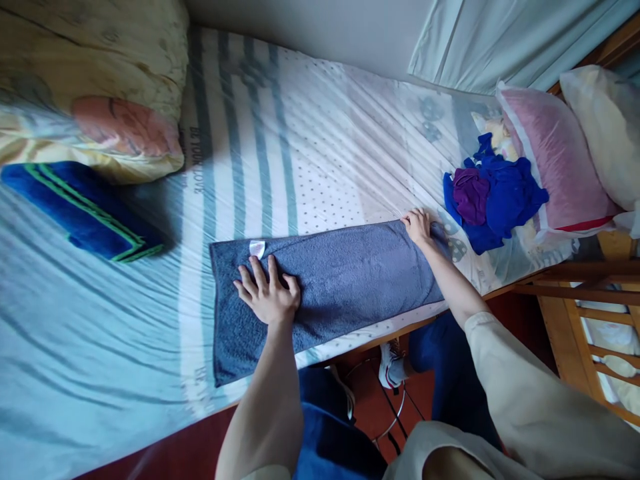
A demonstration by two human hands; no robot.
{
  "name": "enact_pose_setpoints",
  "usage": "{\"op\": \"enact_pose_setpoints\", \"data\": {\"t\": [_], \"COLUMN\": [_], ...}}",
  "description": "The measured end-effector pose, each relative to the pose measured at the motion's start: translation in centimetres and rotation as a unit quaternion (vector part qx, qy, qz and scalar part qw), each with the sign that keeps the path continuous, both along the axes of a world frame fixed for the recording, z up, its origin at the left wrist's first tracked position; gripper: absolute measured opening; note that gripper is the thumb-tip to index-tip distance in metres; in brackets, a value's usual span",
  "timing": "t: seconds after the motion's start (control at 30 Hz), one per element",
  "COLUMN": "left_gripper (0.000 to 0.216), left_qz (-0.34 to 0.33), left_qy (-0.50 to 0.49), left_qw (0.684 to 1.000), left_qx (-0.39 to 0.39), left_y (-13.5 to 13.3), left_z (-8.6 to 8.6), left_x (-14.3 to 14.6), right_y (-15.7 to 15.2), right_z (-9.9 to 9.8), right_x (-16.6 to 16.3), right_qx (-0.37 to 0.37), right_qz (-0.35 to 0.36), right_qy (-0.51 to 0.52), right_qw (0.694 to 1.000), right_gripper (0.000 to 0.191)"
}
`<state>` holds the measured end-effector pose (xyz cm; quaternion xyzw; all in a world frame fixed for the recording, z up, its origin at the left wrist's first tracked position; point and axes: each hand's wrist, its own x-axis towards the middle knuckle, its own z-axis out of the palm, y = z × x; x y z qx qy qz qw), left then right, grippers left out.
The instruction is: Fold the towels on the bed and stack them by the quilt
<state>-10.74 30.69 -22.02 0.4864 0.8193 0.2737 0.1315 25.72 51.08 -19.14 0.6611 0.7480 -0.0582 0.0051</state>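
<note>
Grey-blue towel [350,273] lies on the bed [325,153], long axis nine to three o'clock; left hand [270,295] spread flat near its nine-o'clock end, right hand [418,227] curled at its two-o'clock edge, pinch unclear.

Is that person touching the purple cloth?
No, the left hand lies spread on the gray towel and the right hand is at its edge, while the purple cloth sits apart on blue fabric.

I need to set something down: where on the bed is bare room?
Bare sheet lies between the gray towel and the wall, from the yellow bedding to the crumpled cloth. More lies left of the gray towel, nearer than the folded blue towel. Cloth and pillows crowd the right end.
</note>
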Motion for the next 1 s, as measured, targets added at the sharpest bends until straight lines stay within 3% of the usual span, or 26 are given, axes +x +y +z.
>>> {"op": "enact_pose_setpoints", "data": {"t": [0.2,0.37,0.43,0.53,0.6,0.73,0.83,0.9,1.0], "left_gripper": [0.067,0.068,0.068,0.067,0.066,0.065,0.065,0.066,0.066], "left_qz": [-0.002,-0.007,-0.008,-0.009,-0.007,-0.012,-0.014,-0.014,-0.012], "left_qy": [-0.019,-0.028,-0.020,-0.004,0.004,0.010,0.006,0.002,-0.009], "left_qw": [1.000,1.000,1.000,1.000,1.000,1.000,1.000,1.000,1.000], "left_qx": [-0.003,-0.002,-0.006,-0.011,-0.011,0.001,0.021,0.027,0.024], "left_y": [-0.1,-0.1,-0.1,-0.1,-0.2,-0.2,-0.2,-0.2,-0.2], "left_z": [0.4,0.7,0.8,0.8,0.8,0.6,0.5,0.5,0.7], "left_x": [0.0,-0.1,0.0,0.0,0.0,-0.1,0.0,0.0,0.1], "right_y": [-1.2,-3.1,-4.1,-4.1,-3.0,-0.5,0.6,1.1,1.6], "right_z": [-2.3,-2.2,-1.5,0.2,1.6,3.5,3.7,3.2,2.4], "right_x": [-1.0,-1.3,0.1,4.7,8.3,12.7,12.9,12.4,11.6], "right_qx": [0.069,0.125,0.153,0.163,0.084,-0.111,-0.184,-0.183,-0.108], "right_qz": [-0.080,-0.127,-0.157,-0.258,-0.321,-0.248,-0.196,-0.172,-0.167], "right_qy": [-0.012,0.040,0.067,0.088,0.091,0.186,0.273,0.297,0.280], "right_qw": [0.994,0.983,0.973,0.948,0.939,0.944,0.923,0.921,0.939], "right_gripper": [0.031,0.040,0.045,0.050,0.046,0.037,0.038,0.035,0.032]}}
